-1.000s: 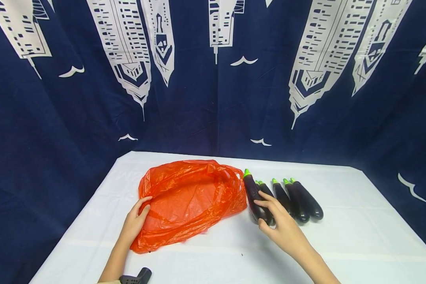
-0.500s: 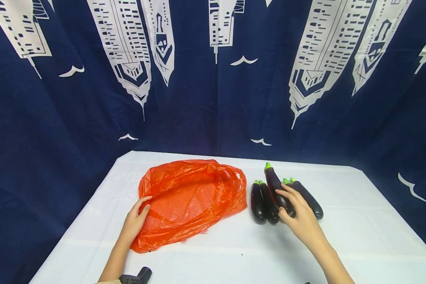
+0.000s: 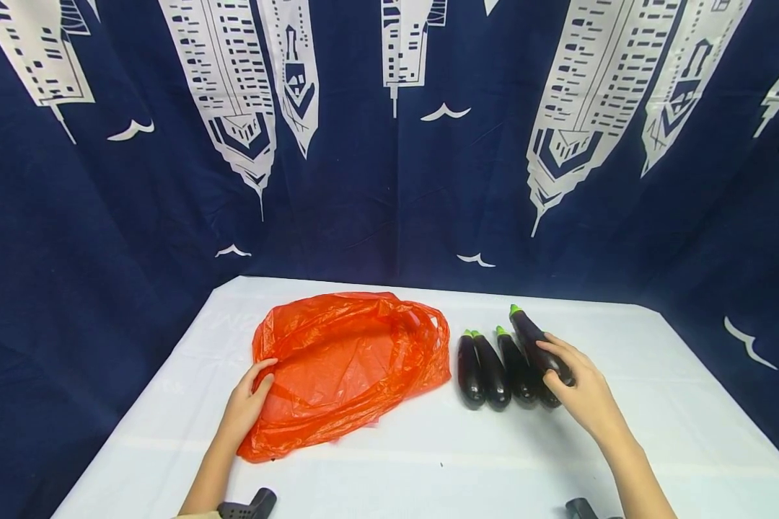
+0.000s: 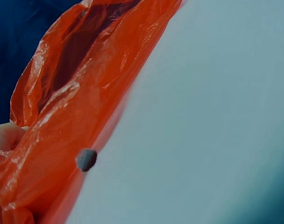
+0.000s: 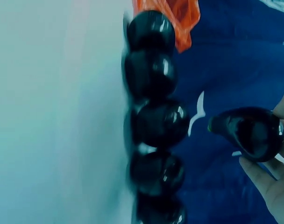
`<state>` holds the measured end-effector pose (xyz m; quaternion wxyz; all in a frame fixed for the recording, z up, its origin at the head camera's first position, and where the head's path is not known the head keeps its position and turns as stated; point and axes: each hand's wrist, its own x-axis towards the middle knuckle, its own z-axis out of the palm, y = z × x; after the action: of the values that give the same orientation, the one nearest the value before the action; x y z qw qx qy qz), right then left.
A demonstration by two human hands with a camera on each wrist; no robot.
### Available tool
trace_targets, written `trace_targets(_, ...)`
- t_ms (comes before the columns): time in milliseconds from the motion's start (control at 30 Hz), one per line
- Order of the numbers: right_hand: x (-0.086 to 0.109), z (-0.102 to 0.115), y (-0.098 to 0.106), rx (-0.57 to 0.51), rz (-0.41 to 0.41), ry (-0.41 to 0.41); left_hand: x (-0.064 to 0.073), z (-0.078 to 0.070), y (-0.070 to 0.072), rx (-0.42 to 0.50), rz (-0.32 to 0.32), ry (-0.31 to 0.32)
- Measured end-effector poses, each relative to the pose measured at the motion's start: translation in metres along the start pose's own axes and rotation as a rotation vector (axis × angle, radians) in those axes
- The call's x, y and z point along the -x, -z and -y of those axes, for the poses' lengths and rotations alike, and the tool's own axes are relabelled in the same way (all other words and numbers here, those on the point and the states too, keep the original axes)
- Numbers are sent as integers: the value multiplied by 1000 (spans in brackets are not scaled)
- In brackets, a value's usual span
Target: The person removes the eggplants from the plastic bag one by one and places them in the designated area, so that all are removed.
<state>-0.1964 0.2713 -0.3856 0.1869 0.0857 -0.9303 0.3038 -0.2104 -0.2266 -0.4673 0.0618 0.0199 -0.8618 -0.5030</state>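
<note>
A crumpled red plastic bag [image 3: 344, 375] lies on its side, its mouth gaping toward the head camera. At the bag's left edge, my left hand [image 3: 243, 407] holds the rim between thumb and fingers. A dark purple eggplant [image 3: 532, 339] with a green tip is gripped by my right hand [image 3: 584, 386]. Below it, several more eggplants [image 3: 470, 371] lie side by side, to the right of the bag. The right wrist view has the held eggplant [image 5: 254, 133] raised off the table, apart from the row. The right end of the row is hidden behind my hand in the head view.
A white-covered table [image 3: 389, 483] carries everything. Behind it hangs a navy curtain [image 3: 363, 216] printed with white buildings and birds. Dark wrist devices [image 3: 253, 504] show at the bottom edge. A small dark speck [image 3: 441, 464] is on the cloth.
My right hand has carried the eggplant rightward, from beside the bag to over the row's right end. The left hand and the bag have stayed put.
</note>
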Motion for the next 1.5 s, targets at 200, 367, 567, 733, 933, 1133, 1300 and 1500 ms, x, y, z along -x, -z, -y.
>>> trace_targets(200,-4,-22,6,2,8,-54,2,0,0,-1,4,10)
trace_targets(367,-8,-38,11,13,7,-88,2,1,0,1,1,7)
trace_targets(567,-11,-58,15,19,19,-156,0,2,-1,9,0,1)
trace_targets(733,-14,-73,17,30,40,-185,0,2,-1,3,-2,-7)
trace_targets(933,-17,-89,18,52,54,-186,-1,2,-1,3,2,5)
trace_targets(1133,-15,-99,15,84,79,-213,0,1,0,-3,1,-2)
trace_targets(1300,-13,-107,11,92,108,-224,-1,0,0,-4,-5,-6)
trace_targets(1500,-10,-113,6,83,156,-226,-1,1,-1,-9,-27,-30)
